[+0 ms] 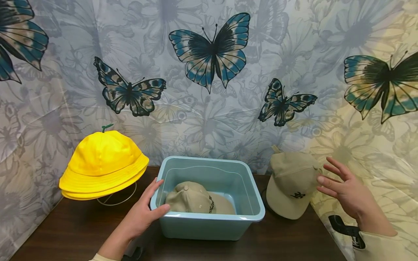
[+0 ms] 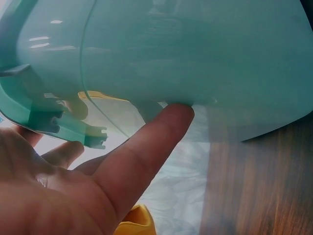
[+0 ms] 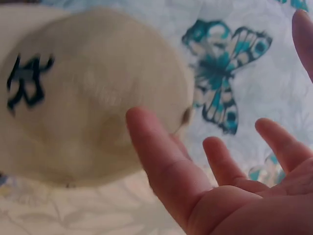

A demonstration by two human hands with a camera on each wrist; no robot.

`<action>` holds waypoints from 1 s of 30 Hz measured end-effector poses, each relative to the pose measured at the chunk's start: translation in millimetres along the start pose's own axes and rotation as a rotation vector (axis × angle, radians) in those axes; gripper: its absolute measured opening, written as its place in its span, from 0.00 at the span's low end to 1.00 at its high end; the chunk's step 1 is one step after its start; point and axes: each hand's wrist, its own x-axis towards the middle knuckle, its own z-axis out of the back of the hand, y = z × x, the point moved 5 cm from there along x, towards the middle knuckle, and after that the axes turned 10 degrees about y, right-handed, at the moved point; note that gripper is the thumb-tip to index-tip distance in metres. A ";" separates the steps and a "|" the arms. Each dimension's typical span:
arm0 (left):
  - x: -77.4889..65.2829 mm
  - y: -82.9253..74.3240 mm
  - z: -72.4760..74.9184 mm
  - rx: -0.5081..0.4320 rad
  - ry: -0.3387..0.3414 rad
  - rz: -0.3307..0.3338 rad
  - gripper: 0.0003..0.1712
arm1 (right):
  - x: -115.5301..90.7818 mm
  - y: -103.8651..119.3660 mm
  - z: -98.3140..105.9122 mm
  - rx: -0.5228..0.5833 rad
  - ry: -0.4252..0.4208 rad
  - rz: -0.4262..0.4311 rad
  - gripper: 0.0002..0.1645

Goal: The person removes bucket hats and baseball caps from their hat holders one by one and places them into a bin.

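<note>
My left hand (image 1: 143,208) rests on the left front corner of a pale blue plastic bin (image 1: 212,228), its thumb at the front rim and fingers along the left side. Up close in the left wrist view, the straight thumb (image 2: 151,152) lies against the bin wall (image 2: 205,54). Inside the bin sits a beige baseball cap (image 1: 189,197), brim to the right, lettering partly hidden. My right hand (image 1: 349,194) is beside another beige cap (image 1: 290,174) with a dark logo, fingers spread and holding nothing. Whether a fingertip touches this cap (image 3: 98,93) I cannot tell.
Stacked yellow bucket hats (image 1: 104,163) with a green sprout on top sit on a wire stand (image 1: 117,199) at the left. The dark wooden table (image 1: 81,232) ends at a butterfly-printed cloth (image 1: 209,119) behind. The right-hand cap stands close to the bin's right side.
</note>
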 end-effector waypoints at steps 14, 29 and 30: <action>-0.3 -0.2 0.3 -0.004 0.005 0.008 0.48 | 11.1 -15.1 31.0 -0.157 0.065 -0.201 0.48; 0.2 0.9 1.0 0.010 0.003 0.013 0.47 | 36.8 -14.4 27.5 -0.319 0.051 -0.292 0.42; 0.2 0.7 1.2 0.011 0.002 0.016 0.47 | 37.5 -14.1 27.7 -0.324 0.044 -0.296 0.42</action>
